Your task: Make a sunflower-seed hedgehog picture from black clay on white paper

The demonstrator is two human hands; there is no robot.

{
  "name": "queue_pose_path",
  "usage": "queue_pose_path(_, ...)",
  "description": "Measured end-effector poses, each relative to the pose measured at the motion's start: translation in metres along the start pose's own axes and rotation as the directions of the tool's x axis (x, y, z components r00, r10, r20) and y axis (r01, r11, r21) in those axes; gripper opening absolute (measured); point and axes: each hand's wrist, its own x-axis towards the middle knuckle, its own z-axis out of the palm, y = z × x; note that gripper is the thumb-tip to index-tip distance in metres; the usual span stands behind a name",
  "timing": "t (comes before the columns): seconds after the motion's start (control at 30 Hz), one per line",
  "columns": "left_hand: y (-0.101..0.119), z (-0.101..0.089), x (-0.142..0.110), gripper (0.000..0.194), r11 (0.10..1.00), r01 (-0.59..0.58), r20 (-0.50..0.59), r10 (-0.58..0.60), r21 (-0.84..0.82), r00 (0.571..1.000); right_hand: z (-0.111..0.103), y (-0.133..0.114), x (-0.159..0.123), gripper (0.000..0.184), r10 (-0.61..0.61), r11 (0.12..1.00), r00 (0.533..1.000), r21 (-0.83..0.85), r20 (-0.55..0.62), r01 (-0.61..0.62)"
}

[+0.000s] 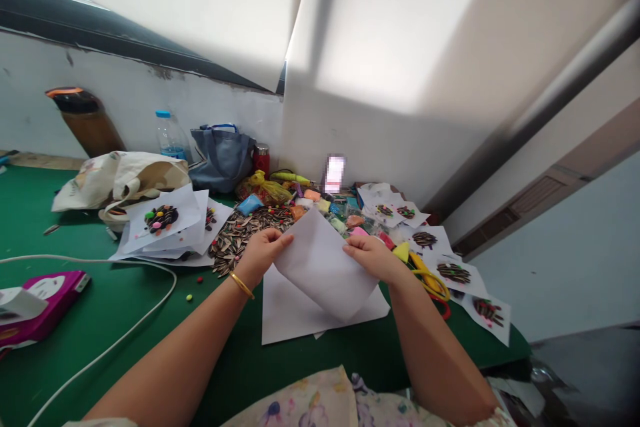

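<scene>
Green table [115, 297] bears one flat sheet [280, 321]; above it, left hand [261, 256] and right hand [374, 256] pinch one raised sheet [320, 260] by two edges.

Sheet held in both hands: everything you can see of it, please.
The held sheet is plain white, thin and paper-like, four-cornered, with no marks visible on the side shown, only soft shading. It is tilted and slightly bowed, one corner pointing away from the person. The left hand pinches its left edge, the right hand its right edge. It overlaps the lower white paper on the green table; whether the two touch can't be told.
</scene>
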Motion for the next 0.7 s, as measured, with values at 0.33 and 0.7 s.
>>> queue_pose_path(0.33,0.001,0.0,0.0,0.038,1.0,-0.001,-0.003,0.001,-0.008,1.0,-0.003,-0.003,-0.001,0.023,-0.063,0.985,0.998,-0.16,0.029,0.066)
queue_pose_path(0.7,0.013,0.017,-0.022,0.048,0.704,0.401,0.423,-0.156,-0.586,0.893,0.018,0.014,0.011,0.025,-0.014,0.962,0.966,0.26,-0.259,0.083)
